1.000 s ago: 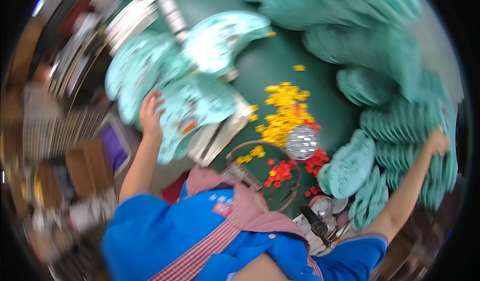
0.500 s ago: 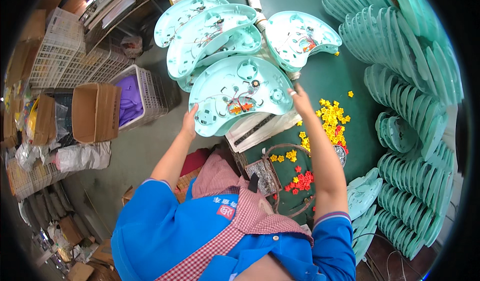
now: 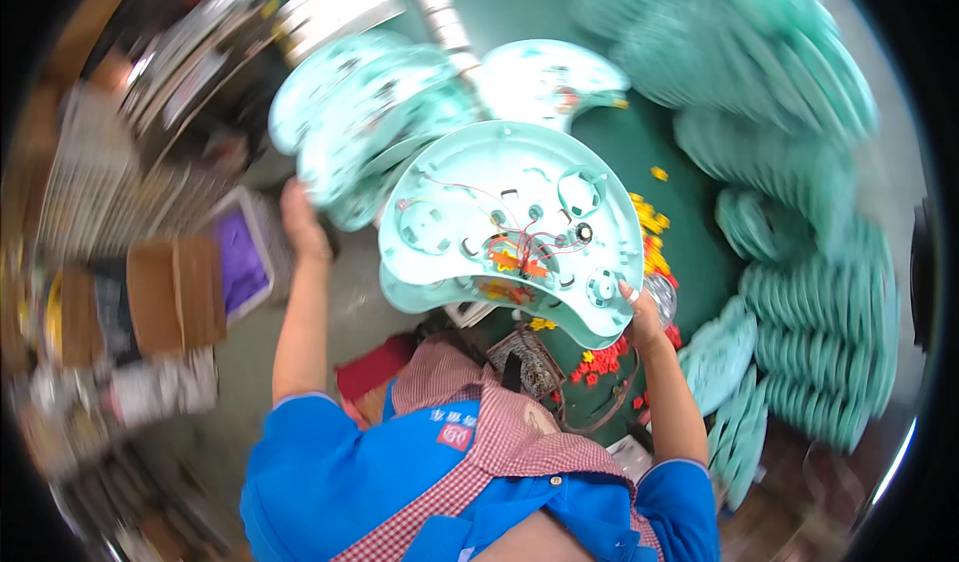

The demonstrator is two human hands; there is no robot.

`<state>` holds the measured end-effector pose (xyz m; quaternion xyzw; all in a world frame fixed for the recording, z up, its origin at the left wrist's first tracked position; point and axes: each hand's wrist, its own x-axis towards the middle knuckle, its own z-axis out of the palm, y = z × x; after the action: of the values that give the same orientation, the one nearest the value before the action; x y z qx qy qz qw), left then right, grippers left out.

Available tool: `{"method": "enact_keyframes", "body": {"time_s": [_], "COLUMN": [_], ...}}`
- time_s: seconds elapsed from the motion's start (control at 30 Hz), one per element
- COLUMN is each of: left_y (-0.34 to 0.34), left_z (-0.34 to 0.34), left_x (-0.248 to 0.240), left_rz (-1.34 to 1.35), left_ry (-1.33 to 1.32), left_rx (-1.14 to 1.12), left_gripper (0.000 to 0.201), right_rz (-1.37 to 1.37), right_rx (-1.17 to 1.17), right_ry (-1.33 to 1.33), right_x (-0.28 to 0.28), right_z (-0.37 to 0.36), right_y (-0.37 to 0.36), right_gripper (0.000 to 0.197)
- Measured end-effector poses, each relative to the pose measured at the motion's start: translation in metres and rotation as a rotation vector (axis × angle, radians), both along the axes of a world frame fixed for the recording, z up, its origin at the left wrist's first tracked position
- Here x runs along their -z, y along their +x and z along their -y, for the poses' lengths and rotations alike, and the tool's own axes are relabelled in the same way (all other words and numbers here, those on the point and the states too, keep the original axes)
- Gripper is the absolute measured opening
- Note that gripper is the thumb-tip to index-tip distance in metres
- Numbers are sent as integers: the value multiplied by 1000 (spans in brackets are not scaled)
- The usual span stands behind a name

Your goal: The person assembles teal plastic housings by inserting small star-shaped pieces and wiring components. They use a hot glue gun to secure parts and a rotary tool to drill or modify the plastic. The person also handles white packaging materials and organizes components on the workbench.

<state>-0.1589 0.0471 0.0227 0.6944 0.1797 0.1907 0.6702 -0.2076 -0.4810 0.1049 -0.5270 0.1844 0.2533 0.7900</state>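
Curved shell: the mint-green shell (image 3: 509,167) is lying open face up in front of you, its right tip sitting in your grip and its wide body reaching leftward, away from the hold.
Right hand: your right hand (image 3: 646,319) is pinching that tip, the thumb resting over the rim and the other fingers mostly hidden below.
Left hand: your left hand (image 3: 303,224) is hovering well apart from that shell, near the left stack; it is blurring, so you cannot tell whether it is spread or touching anything.
Shell interior: red wires are running to a round black part (image 3: 584,233) and orange pieces (image 3: 505,261) near the inner curve.
Underneath: another shell (image 3: 408,296) is showing below the lower left rim.
Left stack: more shells (image 3: 350,112) are overlapping beyond your left hand.
Tabletop: the green tabletop (image 3: 639,140) is carrying yellow pieces (image 3: 654,254) and red pieces (image 3: 599,361) beside your right hand.
Far right: shell rows (image 3: 819,302) are standing on edge.
Floor side: a cardboard box (image 3: 175,292) is sitting beside purple contents (image 3: 238,252).
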Motion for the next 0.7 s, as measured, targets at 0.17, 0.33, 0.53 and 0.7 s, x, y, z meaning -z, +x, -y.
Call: {"method": "enact_keyframes", "body": {"time_s": [0.17,0.33,0.53,0.7], "left_y": [42,33,28,-9], "left_z": [-74,-12,6,11], "left_x": [102,113,78,23], "left_rz": [-247,-272,-236,-172], "left_ry": [-895,-928,-861,-732], "left_rx": [144,12,-106,-56], "left_gripper": [52,57,63,64], "right_rz": [162,343,701,690], "right_rx": [370,759,1172,1399], "right_ry": [-10,67,-93,-365], "right_x": [-46,-105,-196,-269], "right_z": [64,119,185,297], "right_y": [-40,-70,-47,-40], "right_gripper": [50,45,44,43]}}
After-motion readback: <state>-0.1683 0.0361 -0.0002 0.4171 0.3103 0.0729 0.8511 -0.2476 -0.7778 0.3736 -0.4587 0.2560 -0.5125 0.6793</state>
